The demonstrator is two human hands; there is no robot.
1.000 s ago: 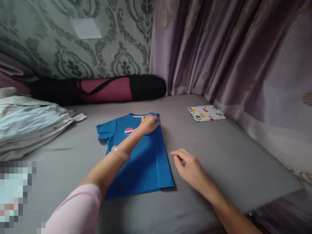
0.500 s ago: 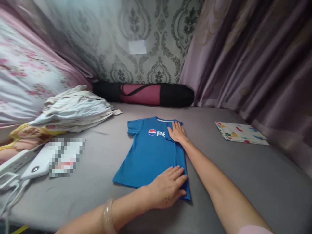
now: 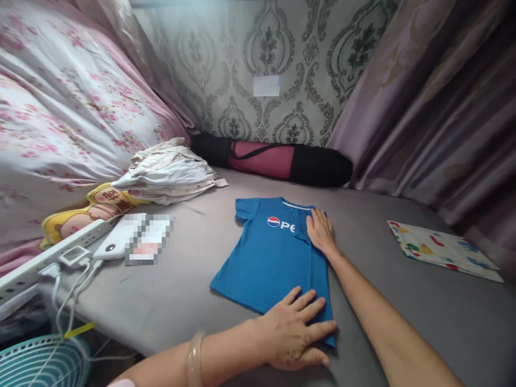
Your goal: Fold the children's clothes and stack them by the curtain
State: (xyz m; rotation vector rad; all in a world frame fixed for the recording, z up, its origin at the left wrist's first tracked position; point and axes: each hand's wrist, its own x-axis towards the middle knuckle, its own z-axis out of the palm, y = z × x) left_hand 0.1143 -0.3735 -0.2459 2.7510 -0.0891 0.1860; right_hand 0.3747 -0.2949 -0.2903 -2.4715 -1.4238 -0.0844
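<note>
A blue T-shirt [image 3: 266, 258] with a round logo and white letters lies on the grey sheet, its right side folded inward over part of the lettering. Flat on the shirt's lower right part rests my left hand [image 3: 296, 330], fingers spread, a pale bangle on the wrist. My right hand [image 3: 320, 230] lies on the upper right of the shirt beside the collar, palm down with its fingers stretched out. Neither hand grips the cloth.
A pile of pale clothes [image 3: 171, 172] and a yellow cushion [image 3: 100, 207] lie at the left, near a white power bank [image 3: 119, 244] and a power strip [image 3: 52, 255]. A black and pink bag [image 3: 262, 160] lies along the wall. Folded patterned cloth [image 3: 443, 250] is at the right.
The view has turned left, so things appear further right and a teal fan shows. My left hand's fingers have spread wider near the hem. My right hand stays by the shirt's shoulder.
</note>
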